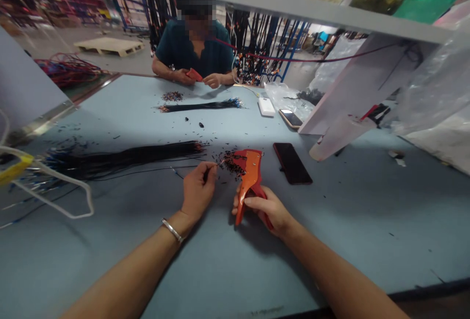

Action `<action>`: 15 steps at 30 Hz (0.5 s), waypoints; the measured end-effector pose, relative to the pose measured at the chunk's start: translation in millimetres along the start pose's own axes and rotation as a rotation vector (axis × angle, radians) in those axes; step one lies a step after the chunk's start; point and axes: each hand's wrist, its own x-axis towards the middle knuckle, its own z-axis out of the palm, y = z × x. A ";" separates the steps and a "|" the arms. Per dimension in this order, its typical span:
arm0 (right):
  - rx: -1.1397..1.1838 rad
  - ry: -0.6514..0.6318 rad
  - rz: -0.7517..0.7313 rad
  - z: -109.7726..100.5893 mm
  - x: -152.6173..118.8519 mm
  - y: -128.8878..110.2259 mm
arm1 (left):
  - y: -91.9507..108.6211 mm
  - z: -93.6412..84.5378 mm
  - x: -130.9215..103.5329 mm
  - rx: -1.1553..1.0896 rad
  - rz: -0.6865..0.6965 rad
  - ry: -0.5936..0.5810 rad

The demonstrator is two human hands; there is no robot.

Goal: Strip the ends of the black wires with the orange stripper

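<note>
Pliers (252, 170), orange and red, in right hand (270, 209): grip wrapped round handles, head pointing away from wearer. Left hand (198, 187): grip pinched on thin wire (221, 163), just left of pliers. Pile of dark scraps (231, 168) beside pliers head, on pale blue worktop (348, 231). Dark phone (293, 163) lying flat, right of pliers. Long bundle of black wires (147, 157) left of pile. Farther: second phone (290, 119), near white box (266, 107); smaller wire bundle (200, 107). Far edge: co-worker (198, 50) holding red tool (194, 75). Beyond: wooden pallet (109, 45) on floor.
</note>
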 end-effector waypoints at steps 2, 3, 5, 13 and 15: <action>0.017 0.021 0.018 -0.4 0.3 -0.9 | -0.7 -0.3 0.2 -0.006 -0.006 -0.007; 0.017 0.027 0.024 -0.5 0.2 -1.3 | -1.0 -0.5 0.4 -0.011 -0.006 -0.013; 0.003 0.028 0.026 -0.3 -0.3 -1.5 | -1.0 -0.9 0.5 -0.022 -0.005 -0.021; -0.128 -0.014 -0.003 -0.8 -1.2 -3.8 | -0.2 -1.0 -0.4 -0.017 -0.012 -0.019; -0.237 -0.025 -0.029 -1.9 -3.2 -12.4 | -0.8 -0.9 -0.6 -0.005 -0.017 -0.001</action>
